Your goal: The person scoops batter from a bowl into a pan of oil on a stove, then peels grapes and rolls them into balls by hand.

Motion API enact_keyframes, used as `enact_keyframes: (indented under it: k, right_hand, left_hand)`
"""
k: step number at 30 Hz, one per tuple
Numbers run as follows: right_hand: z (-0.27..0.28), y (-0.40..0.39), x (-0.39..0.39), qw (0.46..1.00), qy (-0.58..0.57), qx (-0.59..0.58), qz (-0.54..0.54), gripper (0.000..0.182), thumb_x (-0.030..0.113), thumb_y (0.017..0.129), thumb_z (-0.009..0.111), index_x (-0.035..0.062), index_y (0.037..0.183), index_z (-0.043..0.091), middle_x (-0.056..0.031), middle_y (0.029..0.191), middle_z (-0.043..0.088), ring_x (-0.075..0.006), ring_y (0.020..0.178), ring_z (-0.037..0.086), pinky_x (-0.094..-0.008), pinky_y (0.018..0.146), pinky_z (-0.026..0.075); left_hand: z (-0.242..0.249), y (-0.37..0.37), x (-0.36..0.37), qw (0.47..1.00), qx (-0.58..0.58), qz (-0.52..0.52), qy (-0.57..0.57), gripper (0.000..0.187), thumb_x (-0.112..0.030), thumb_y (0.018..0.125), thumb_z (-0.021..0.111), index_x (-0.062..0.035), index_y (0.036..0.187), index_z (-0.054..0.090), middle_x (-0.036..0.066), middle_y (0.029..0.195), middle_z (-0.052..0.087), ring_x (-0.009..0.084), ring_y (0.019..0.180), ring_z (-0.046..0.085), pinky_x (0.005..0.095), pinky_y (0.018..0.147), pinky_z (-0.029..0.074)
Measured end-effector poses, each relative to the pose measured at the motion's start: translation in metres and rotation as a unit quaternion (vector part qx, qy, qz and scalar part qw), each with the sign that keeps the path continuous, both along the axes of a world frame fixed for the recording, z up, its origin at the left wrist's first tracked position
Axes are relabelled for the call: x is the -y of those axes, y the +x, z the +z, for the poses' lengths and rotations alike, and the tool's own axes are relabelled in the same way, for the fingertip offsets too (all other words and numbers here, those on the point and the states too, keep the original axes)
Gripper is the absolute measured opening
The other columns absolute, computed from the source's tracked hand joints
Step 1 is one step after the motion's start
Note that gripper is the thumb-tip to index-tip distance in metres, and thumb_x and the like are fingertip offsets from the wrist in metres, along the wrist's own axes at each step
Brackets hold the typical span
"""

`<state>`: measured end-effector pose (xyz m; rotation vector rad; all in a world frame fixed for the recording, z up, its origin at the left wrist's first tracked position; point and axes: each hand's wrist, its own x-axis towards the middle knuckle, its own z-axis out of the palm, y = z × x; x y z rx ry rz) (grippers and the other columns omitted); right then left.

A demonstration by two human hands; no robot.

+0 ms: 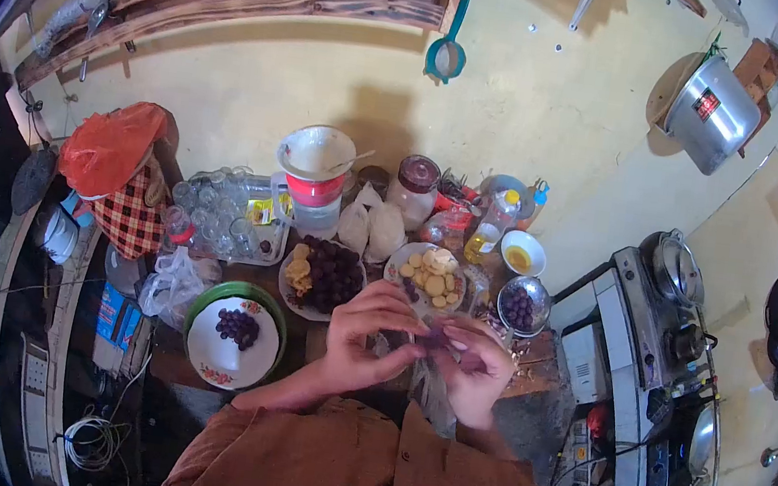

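Observation:
My left hand point(366, 335) and my right hand point(473, 362) meet in front of my chest, fingertips pinched together. Something small and purplish shows between them, mostly hidden by the fingers. Clear plastic point(430, 392) hangs below my right hand. Just beyond the hands, a plate point(392, 277) bears pale round pieces point(433, 278). Left of it, another plate point(292, 303) carries dark purple balls point(335, 273) and a yellow-brown lump point(298, 272). Smaller purple balls point(238, 328) lie on a flowered plate point(217, 366) set in a green basin point(196, 308).
A metal bowl point(540, 322) of purple balls is right of the hands. Behind stand a small bowl of yellow liquid point(523, 258), an oil bottle point(487, 236), a lidded jar point(415, 193) and a tray of glasses point(227, 218). A stove point(656, 324) stands at right.

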<state>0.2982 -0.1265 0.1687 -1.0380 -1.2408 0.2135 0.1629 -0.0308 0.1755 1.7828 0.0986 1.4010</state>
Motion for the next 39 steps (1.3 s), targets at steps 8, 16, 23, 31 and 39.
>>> enact_keyframes:
  k: [8, 16, 23, 31, 39]
  right_hand:
    - [0.000, -0.011, 0.013, 0.996, 0.015, 0.062, -0.067, 0.033, -0.011, 0.062, 0.071, -0.0012, 0.092, 0.062, -0.0133, 0.095, 0.064, -0.0209, 0.088, 0.064, -0.0279, 0.072, 0.052]
    - [-0.003, -0.015, 0.022, 0.991, -0.006, 0.090, -0.095, 0.031, -0.010, 0.064, 0.071, -0.0024, 0.093, 0.062, -0.0136, 0.094, 0.064, -0.0194, 0.084, 0.065, -0.0257, 0.071, 0.053]
    - [-0.012, -0.018, 0.028, 0.993, -0.013, 0.067, -0.094, 0.029, -0.011, 0.064, 0.069, -0.0035, 0.092, 0.063, -0.0134, 0.095, 0.064, -0.0173, 0.084, 0.065, -0.0237, 0.069, 0.053]
    - [-0.016, -0.014, 0.041, 0.993, -0.040, 0.044, -0.101, 0.030, -0.010, 0.066, 0.069, -0.0039, 0.094, 0.061, -0.0142, 0.095, 0.064, -0.0186, 0.087, 0.064, -0.0261, 0.073, 0.053]
    - [-0.017, 0.013, 0.042, 0.991, -0.027, 0.087, -0.101, 0.031, -0.009, 0.065, 0.070, -0.0042, 0.094, 0.060, -0.0142, 0.094, 0.065, -0.0198, 0.087, 0.064, -0.0268, 0.074, 0.052]
  left_hand:
    - [0.005, -0.006, 0.011, 0.993, -0.036, 0.079, 0.075, 0.019, -0.008, 0.063, 0.076, -0.0063, 0.080, 0.069, 0.004, 0.079, 0.066, 0.0228, 0.082, 0.058, 0.0398, 0.087, 0.039]
    - [-0.005, -0.005, 0.021, 0.998, -0.045, 0.036, -0.019, 0.016, -0.004, 0.064, 0.072, -0.0072, 0.079, 0.068, 0.004, 0.079, 0.065, 0.0215, 0.081, 0.058, 0.0361, 0.083, 0.041]
    - [-0.009, -0.008, 0.022, 0.994, -0.083, 0.066, 0.041, 0.016, -0.004, 0.064, 0.071, -0.0083, 0.079, 0.068, 0.005, 0.081, 0.065, 0.0221, 0.081, 0.059, 0.0339, 0.077, 0.043]
    - [-0.018, 0.002, 0.029, 0.995, -0.080, 0.053, 0.023, 0.017, -0.005, 0.063, 0.072, -0.0097, 0.079, 0.068, 0.003, 0.080, 0.064, 0.0220, 0.081, 0.058, 0.0340, 0.078, 0.042]
    - [-0.011, 0.021, 0.036, 0.991, -0.087, 0.091, 0.053, 0.017, -0.006, 0.062, 0.072, -0.0099, 0.078, 0.067, 0.003, 0.080, 0.063, 0.0212, 0.082, 0.058, 0.0333, 0.078, 0.042]
